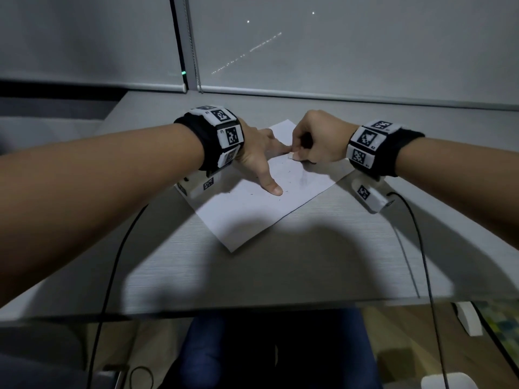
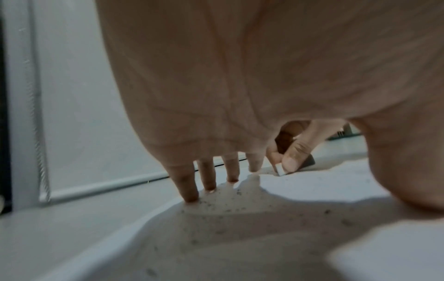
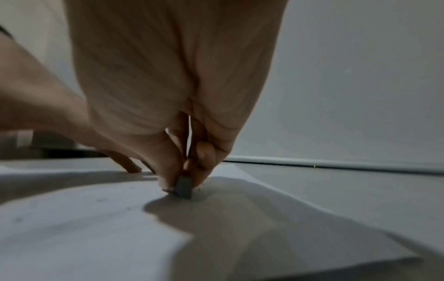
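Head view, paper (image 1: 252, 217): lay flat and askew on the counter (image 1: 309, 265), in the middle of the scene.
Head view, left hand (image 1: 257, 155): spread wide, pressed down on the far left part of the paper, gripped nothing.
Head view, right hand (image 1: 318, 138): curled round a small eraser (image 1: 295, 156), just right of the left hand, low on the paper.
Left wrist view, fingers (image 2: 190, 190): stood straight on their tips on the paper (image 2: 312, 186), amid dark crumbs (image 2: 225, 210); beyond them, eraser (image 2: 281, 169) pinched by the right hand (image 2: 296, 154).
Right wrist view, eraser (image 3: 183, 187): pinched between thumb and fingers of the right hand (image 3: 168, 76), touched the paper (image 3: 96, 218) with a bottom corner.
Handling, eraser: judged light, small, slightly yielding and grippy; best pinched low on both broad sides, close to the working end, to avoid bending or snapping.
Handling, paper: judged thin, limp, easily creased or torn; best pinned flat close beside the rubbed spot rather than lifted.
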Demonstrator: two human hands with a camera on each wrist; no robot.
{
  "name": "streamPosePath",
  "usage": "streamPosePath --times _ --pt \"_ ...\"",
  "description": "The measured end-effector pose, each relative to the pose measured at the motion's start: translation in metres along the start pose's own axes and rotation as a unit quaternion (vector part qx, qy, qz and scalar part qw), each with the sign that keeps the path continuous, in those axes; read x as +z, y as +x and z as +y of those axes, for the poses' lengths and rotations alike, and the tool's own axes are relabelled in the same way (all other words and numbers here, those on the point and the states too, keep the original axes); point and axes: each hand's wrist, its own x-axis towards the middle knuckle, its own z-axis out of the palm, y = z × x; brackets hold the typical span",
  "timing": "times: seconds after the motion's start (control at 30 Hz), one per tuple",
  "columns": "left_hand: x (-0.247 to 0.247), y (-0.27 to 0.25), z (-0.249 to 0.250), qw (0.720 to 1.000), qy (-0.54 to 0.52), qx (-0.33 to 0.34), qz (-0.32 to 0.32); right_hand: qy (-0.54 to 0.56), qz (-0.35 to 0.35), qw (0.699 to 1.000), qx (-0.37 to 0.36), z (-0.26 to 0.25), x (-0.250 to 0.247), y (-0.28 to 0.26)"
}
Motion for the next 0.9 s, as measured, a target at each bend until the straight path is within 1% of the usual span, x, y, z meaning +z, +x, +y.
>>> streamPosePath --times 0.07,0.17,0.27,0.33,0.4,0.47,0.53,0.7,0.8,0.9 --pt "0.002 -0.003 -0.006 0.999 -0.049 0.015 -0.004 0.005 -0.006 1.000 0.008 0.001 -0.002 0.000" --pt "0.005 -0.012 -0.017 0.993 -0.114 0.029 0.021 0.012 0.001 1.000 0.025 0.007 -0.001 -0.007" --pt "0.007 -0.021 -0.028 0.991 -0.122 0.013 0.047 0.011 -0.004 0.999 0.033 0.012 -0.003 -0.015" --pt "0.011 -0.023 -0.032 0.991 -0.125 0.006 0.054 0.012 0.001 1.000 0.026 0.005 -0.007 -0.015" --pt "0.015 -0.022 -0.032 0.991 -0.117 0.005 0.066 0.023 0.026 0.999 0.019 -0.005 -0.010 -0.008" --pt "0.017 -0.021 -0.027 0.994 -0.087 0.007 0.067 0.031 0.034 0.999 0.005 -0.017 -0.009 0.001" --pt "0.017 -0.019 -0.024 0.996 -0.062 0.006 0.059 0.037 0.025 0.999 -0.009 -0.028 -0.003 0.009" --pt "0.013 -0.017 -0.019 0.999 -0.028 -0.010 0.028 0.015 0.027 1.000 0.000 -0.033 0.009 0.018" --pt "0.010 -0.016 -0.014 0.999 -0.019 -0.024 0.017 0.000 0.008 0.999 -0.035 -0.038 0.010 0.013" --pt "0.008 -0.013 -0.011 0.999 0.002 -0.030 0.020 0.004 -0.031 0.997 -0.067 -0.041 0.006 0.005"
